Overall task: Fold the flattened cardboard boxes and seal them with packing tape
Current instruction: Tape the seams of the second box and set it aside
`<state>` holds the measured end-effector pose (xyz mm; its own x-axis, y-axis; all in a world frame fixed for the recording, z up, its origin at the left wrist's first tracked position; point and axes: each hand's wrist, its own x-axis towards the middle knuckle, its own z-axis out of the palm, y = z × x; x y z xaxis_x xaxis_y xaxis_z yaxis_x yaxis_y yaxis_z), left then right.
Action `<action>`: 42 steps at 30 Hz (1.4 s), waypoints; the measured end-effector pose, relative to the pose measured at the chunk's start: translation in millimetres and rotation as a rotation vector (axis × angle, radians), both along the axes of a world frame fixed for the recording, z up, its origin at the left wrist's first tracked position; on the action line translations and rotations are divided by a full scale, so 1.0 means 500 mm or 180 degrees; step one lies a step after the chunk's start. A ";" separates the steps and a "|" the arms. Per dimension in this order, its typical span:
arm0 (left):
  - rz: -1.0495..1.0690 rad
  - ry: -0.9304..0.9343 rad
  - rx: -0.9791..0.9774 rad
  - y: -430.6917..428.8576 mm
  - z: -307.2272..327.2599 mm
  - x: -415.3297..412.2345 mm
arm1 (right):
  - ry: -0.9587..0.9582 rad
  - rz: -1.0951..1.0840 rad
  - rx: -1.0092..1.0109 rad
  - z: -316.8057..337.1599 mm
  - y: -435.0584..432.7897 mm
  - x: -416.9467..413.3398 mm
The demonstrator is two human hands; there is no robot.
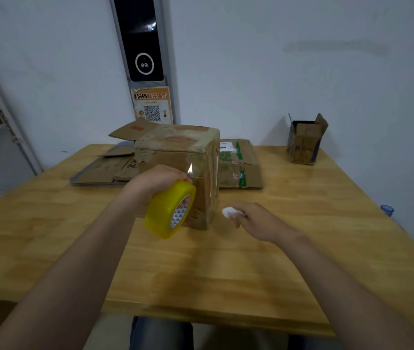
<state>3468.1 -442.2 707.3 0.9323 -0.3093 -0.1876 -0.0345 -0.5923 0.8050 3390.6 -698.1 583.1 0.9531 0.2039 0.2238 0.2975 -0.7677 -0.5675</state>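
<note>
Closest to me, the counter (pixel 226 274) is carrying everything while my left hand (pixel 159 178) is gripping the yellow tape roll (pixel 169 209), pulling a clear strip (pixel 193 170) taut against the folded box (pixel 178 152) standing just beyond my knuckles. My right hand (pixel 256 221) is pinching a small white thing (pixel 228 212), likely a cutter, hovering just right of the box's lower corner to sever the strip.

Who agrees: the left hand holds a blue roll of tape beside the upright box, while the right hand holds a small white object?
One detail is wrong. The head view shows the roll of tape is yellow, not blue. The rest holds: the left hand holds it beside the upright box, while the right hand holds a small white object.
</note>
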 end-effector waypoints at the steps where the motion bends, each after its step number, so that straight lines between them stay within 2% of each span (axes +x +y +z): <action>1: -0.0013 0.0020 0.0017 0.000 0.001 0.000 | -0.0189 -0.0008 0.0056 0.020 0.007 0.004; 4: -0.0104 -0.0172 0.0262 -0.004 0.002 0.008 | -0.0760 -0.0195 0.0150 0.078 0.032 0.019; 7: -0.0126 -0.0290 0.0202 -0.009 0.001 0.011 | -0.1245 -0.0382 0.0218 0.129 0.064 0.031; 12: -0.0111 -0.0574 0.0180 -0.005 -0.006 0.016 | -0.1750 -0.0586 -0.0138 0.191 0.134 0.052; 21: -0.0183 -0.0522 0.0182 -0.002 -0.007 0.019 | -0.1486 -0.0950 -0.1085 0.214 0.182 0.097; 30: -0.0216 -0.0545 0.0246 0.004 -0.012 0.028 | -0.1525 -0.1067 -0.1009 0.165 0.115 0.056; 33: -0.0172 -0.0537 0.0265 0.005 -0.024 0.030 | -0.1263 -0.0982 -0.0847 0.131 0.084 0.038; 35: -0.0122 -0.0504 0.0238 0.010 -0.031 0.029 | -0.0823 -0.0932 -0.0798 0.111 0.062 0.027; 39: -0.0042 -0.0460 0.0165 0.018 -0.039 0.021 | 0.0443 -0.1086 -0.1407 0.066 0.034 0.010; 42: -0.0030 -0.0461 0.0063 0.018 -0.042 0.009 | 0.0866 -0.1161 -0.1611 0.019 0.032 -0.004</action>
<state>3472.9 -433.3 686.3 0.9471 -0.3157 -0.0575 -0.1550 -0.6070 0.7794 3388.7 -682.4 592.6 0.9896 -0.1247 -0.0721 -0.1333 -0.9825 -0.1300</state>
